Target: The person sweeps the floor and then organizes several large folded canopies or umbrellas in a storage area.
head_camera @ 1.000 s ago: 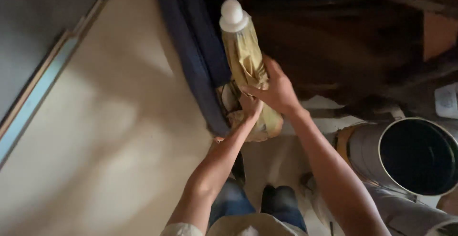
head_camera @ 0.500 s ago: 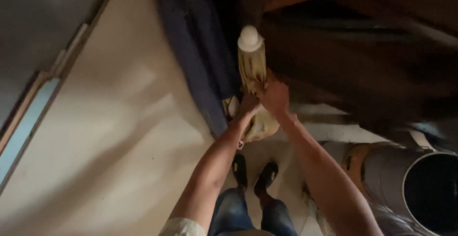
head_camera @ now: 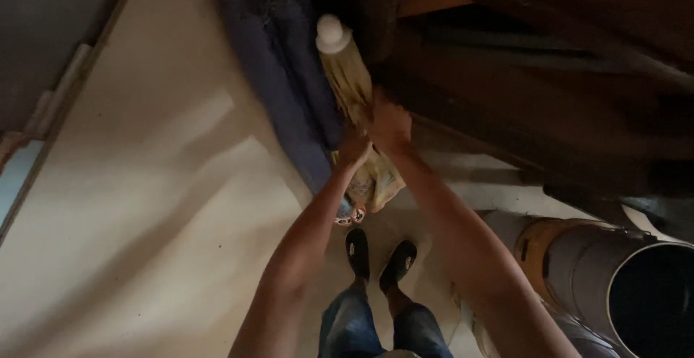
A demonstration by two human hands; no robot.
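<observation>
Both of my hands grip a long yellowish bundle [head_camera: 349,82] with a round white cap [head_camera: 332,33] on its upper end. My left hand [head_camera: 353,148] clasps it from the left, just below the middle. Right above that, my right hand [head_camera: 391,122] wraps around it from the right. The bundle's crumpled lower end [head_camera: 380,181] hangs below my hands, over the floor in front of my black shoes [head_camera: 379,257]. It stands close against a dark blue upright board [head_camera: 285,105].
Dark wooden beams [head_camera: 549,83] fill the upper right. A large grey open cylinder [head_camera: 629,286] with a yellow band lies at the lower right. Pale floor [head_camera: 144,220] spreads to the left, bordered by a light strip [head_camera: 58,97].
The bundle has shifted up and left in view while my hands stay clasped on it. My shoes have come into sight, and the grey cylinder has slid toward the lower right corner.
</observation>
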